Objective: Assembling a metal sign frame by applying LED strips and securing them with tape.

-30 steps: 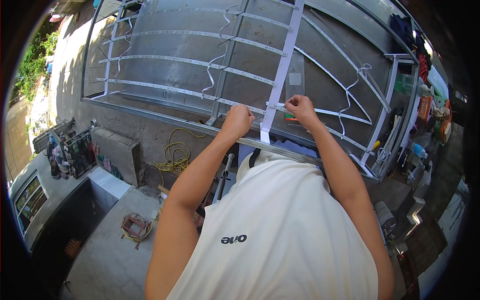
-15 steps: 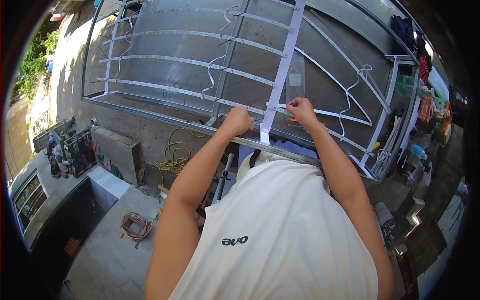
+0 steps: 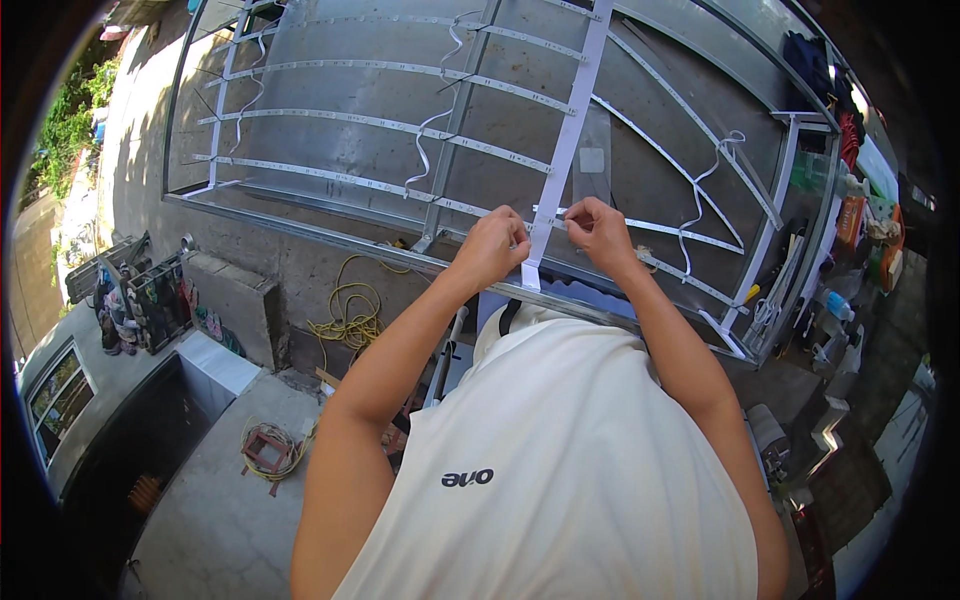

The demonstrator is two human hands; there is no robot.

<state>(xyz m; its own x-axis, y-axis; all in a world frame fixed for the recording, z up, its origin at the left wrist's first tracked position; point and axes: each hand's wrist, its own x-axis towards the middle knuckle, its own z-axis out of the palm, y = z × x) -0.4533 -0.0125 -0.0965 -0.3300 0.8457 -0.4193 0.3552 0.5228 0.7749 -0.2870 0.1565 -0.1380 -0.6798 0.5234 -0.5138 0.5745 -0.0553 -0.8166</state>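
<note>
My left hand (image 3: 490, 247) is closed in a pinch just left of a white crosspiece (image 3: 563, 150), near the end of the lowest LED strip (image 3: 340, 178). Across the crosspiece, my right hand (image 3: 600, 234) also pinches, thumb against fingertips, beside the end of another LED strip (image 3: 685, 234). Whatever lies between the fingers of either hand is too small or hidden to make out. The strips and crosspiece sit inside a grey metal frame (image 3: 330, 234). Loose white wire (image 3: 420, 160) snakes across several strips on the left, and more white wire (image 3: 694, 190) hangs on the right.
A yellow cable (image 3: 350, 315) lies coiled on the ground beyond the frame's near edge. Left of it stands a concrete block (image 3: 235, 300). A cable reel (image 3: 268, 450) rests on the pavement. Tools and a blue-capped bottle (image 3: 838, 305) crowd the right side.
My left hand has moved right and slightly up, close to the white crosspiece. My right hand has shifted slightly left, still pinched, so the two hands are nearer each other.
</note>
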